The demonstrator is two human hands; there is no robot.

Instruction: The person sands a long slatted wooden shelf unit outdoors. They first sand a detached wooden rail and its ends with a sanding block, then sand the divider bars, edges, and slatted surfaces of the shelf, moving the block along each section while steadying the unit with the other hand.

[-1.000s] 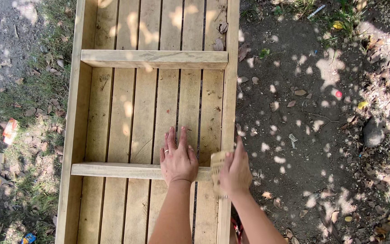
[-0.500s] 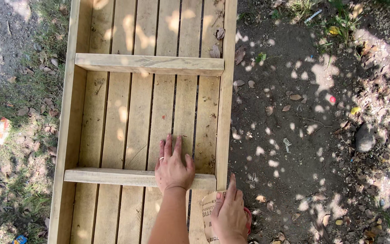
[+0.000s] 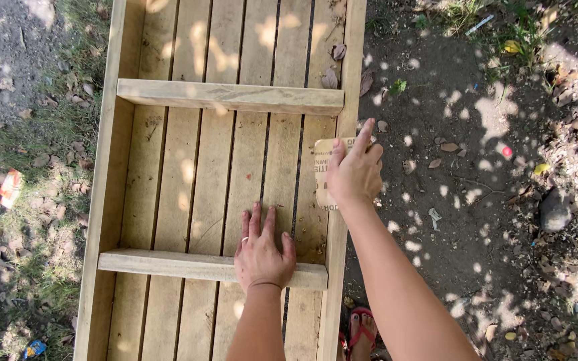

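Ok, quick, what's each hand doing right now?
Left hand: open, flat on the lower crossbar, holding nothing.
Right hand: pressing a sheet of sandpaper onto the frame's side rail.

A tan, rectangular sheet of sandpaper (image 3: 324, 175) with dark print on its back is seen on the right-hand rail of the wooden frame (image 3: 112, 194), largely covered by the right hand (image 3: 354, 175). An orange-and-white wrapper (image 3: 10, 187) is seen on the grass at the left. A small blue-and-yellow wrapper (image 3: 33, 348) is found near the lower left corner.
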